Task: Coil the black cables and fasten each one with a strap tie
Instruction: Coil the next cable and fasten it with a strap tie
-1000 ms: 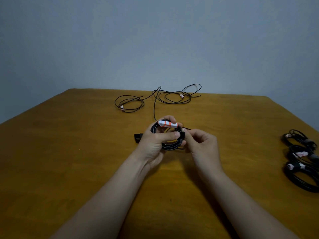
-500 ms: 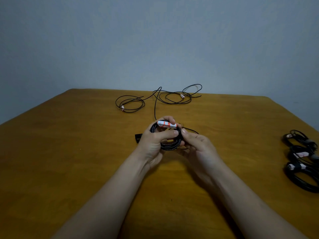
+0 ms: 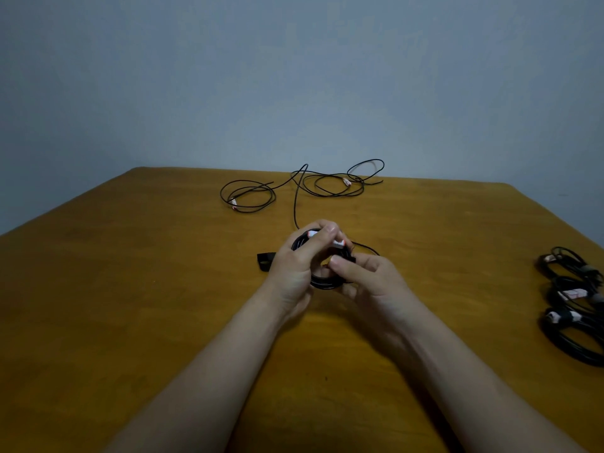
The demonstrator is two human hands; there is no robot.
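At the middle of the bench (image 3: 130, 289), the left hand (image 3: 294, 269) grips the coiled cable (image 3: 322, 283), with its fingers curled over the white-orange plug (image 3: 340, 243), so I see little of the coil. The right hand (image 3: 369, 282) pinches the coil's right side, but I cannot make out what is under its thumb. A black strap tie (image 3: 264, 260) lies just left of the left hand. Loose cables (image 3: 248, 197) lie at the far edge. The frame cuts off the tied bundles (image 3: 572, 305) at the right.

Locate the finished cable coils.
Head view: the tied coils lie in a row at the right edge of the table, far right of the right hand.
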